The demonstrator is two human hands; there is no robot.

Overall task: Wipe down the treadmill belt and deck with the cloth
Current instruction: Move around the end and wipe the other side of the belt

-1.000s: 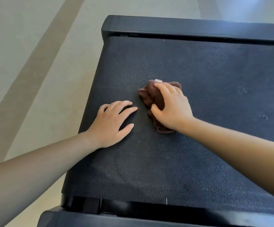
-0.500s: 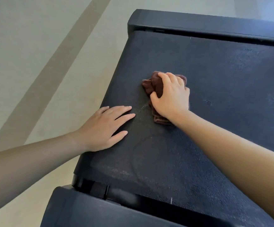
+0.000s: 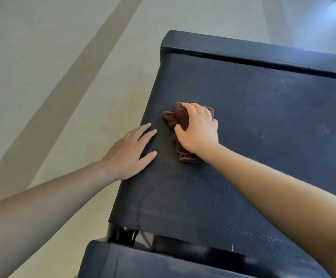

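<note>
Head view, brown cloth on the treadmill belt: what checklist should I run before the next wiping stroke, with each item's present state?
1. Right hand grips the crumpled dark brown cloth: ok.
2. Cloth lies on the black textured treadmill belt: ok.
3. Left hand rests flat at the belt's left edge, apart from the cloth: ok.
4. Belt free of marks: not ok; pale smudges show to the right of the cloth.
5. Cloth damp enough to lift them: cannot tell.
6. Black end rail beyond the belt already wiped: cannot tell.
</note>
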